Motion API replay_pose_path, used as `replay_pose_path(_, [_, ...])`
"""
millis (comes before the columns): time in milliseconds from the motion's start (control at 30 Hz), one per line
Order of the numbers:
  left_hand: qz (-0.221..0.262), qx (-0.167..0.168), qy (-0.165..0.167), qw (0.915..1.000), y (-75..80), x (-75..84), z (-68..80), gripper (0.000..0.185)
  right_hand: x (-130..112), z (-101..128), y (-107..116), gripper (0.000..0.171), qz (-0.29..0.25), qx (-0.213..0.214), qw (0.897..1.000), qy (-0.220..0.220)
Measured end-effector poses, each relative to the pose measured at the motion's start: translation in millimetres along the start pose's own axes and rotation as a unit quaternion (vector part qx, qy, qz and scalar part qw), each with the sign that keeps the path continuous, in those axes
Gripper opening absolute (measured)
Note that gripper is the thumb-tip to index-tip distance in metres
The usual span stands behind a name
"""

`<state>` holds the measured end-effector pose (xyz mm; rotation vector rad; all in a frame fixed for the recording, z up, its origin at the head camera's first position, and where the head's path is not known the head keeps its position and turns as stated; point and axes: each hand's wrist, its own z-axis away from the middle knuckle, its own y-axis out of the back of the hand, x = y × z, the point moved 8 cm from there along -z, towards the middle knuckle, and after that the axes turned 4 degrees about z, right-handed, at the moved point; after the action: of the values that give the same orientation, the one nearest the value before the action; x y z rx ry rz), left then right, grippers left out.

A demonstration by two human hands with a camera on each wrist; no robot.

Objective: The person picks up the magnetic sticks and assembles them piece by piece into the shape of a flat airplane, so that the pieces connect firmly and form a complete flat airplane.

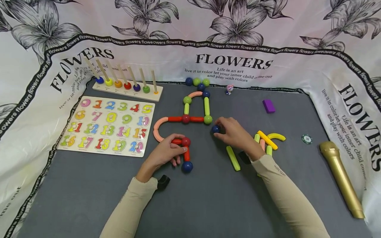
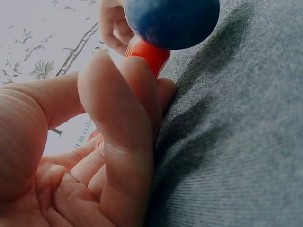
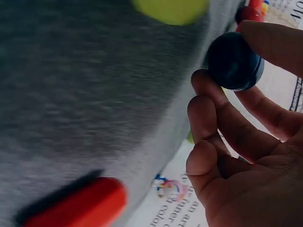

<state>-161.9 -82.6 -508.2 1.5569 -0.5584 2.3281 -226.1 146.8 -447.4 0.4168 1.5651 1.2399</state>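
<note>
Nearest to you, your left hand [image 1: 166,153] curls over the lower end of the stick-and-ball chain. Its fingers pinch the short red stick [image 1: 186,154] that runs between a red ball [image 1: 186,141] and a blue ball [image 1: 187,166]. The left wrist view shows the fingers folded beside that stick on the grey desk [image 1: 208,205], though it is too close to tell how firm the pinch is. If that hand lifts or twists, the curved pink piece [image 1: 156,130] joined above it could swing and pull the chain out of shape.

A little farther and to the right, your right hand [image 1: 235,134] pinches a dark blue ball [image 1: 215,129] between thumb and fingertips, just above the desk. It sits just below and to the right of the green ball [image 1: 208,119] at the frame's lower right corner. The ball is round and smooth, so a loose pinch could let it roll off across the desk. Coming in too fast could knock the green ball and the red bar [image 1: 196,119] out of line.

Your right forearm lies just beside a loose green stick [image 1: 233,158] and a pile of yellow and green sticks [image 1: 268,140]. A sweep of the sleeve could scatter them.

Farther back, three spare balls [image 1: 197,81] rest near the cloth edge.
</note>
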Motion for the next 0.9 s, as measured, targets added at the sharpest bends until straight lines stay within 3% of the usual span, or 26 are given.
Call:
replay_pose_path(300, [-0.003,-0.002,-0.002,1.0000,-1.3,3.4,-1.0,0.056,11.0,10.7,-5.1,0.038,-0.023,-0.011,1.000,-0.008])
replay_pose_path(467, [-0.004,0.000,0.000,1.0000,-2.2,3.0,-2.0,0.056,18.9,21.6,6.5,0.041,-0.040,-0.003,0.999,-0.024])
replay_pose_path(700, [-0.011,0.002,0.000,0.9999,-2.9,3.1,-2.0,0.056,41.5,66.6,48.6,0.035,-0.030,0.071,0.994,-0.079])
replay_pose_path(900, [-0.014,0.006,-0.002,0.9999,-3.3,3.4,0.9,0.056,67.0,108.4,55.0,0.030,-0.007,0.073,0.988,-0.135])
